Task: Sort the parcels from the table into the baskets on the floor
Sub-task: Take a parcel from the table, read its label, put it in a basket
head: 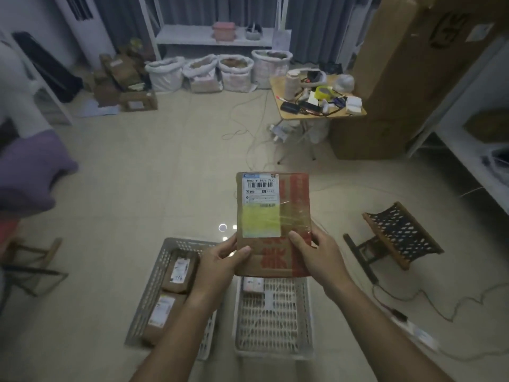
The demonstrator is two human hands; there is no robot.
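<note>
Head view. The person held 1 brown cardboard parcel (272,224) upright in front of the body, label side facing the camera. The left hand (220,261) gripped the lower left corner, thumb curled onto the front face and the other fingers hidden behind. The right hand (316,255) gripped the lower right edge the same way, thumb on the red printed tape. Both hands were closed on the parcel; neither was free.

The parcel hung above the floor, over the gap between 2 baskets. The grey basket (150,288), below and to the left, held 2 labelled brown parcels (168,296) lying end to end. The white basket (275,321), directly below, held 1 small parcel (253,285) at its far end; the rest of its perforated floor was bare.

A shipping label (260,188) with barcode sat at the parcel's top left, with a yellow patch beneath it. The room was dim and the fine print was not legible.

Likely faults from this position:
1. Wrong basket. The parcel sat over both rims, so a misread label would send it to the wrong side.
2. Slip. Both grips were at the bottom edge only, leaving the top unsupported; the glossy tape could let it tip forward.
3. Rim strike. A release from this height could land the parcel on a basket wall.
</note>
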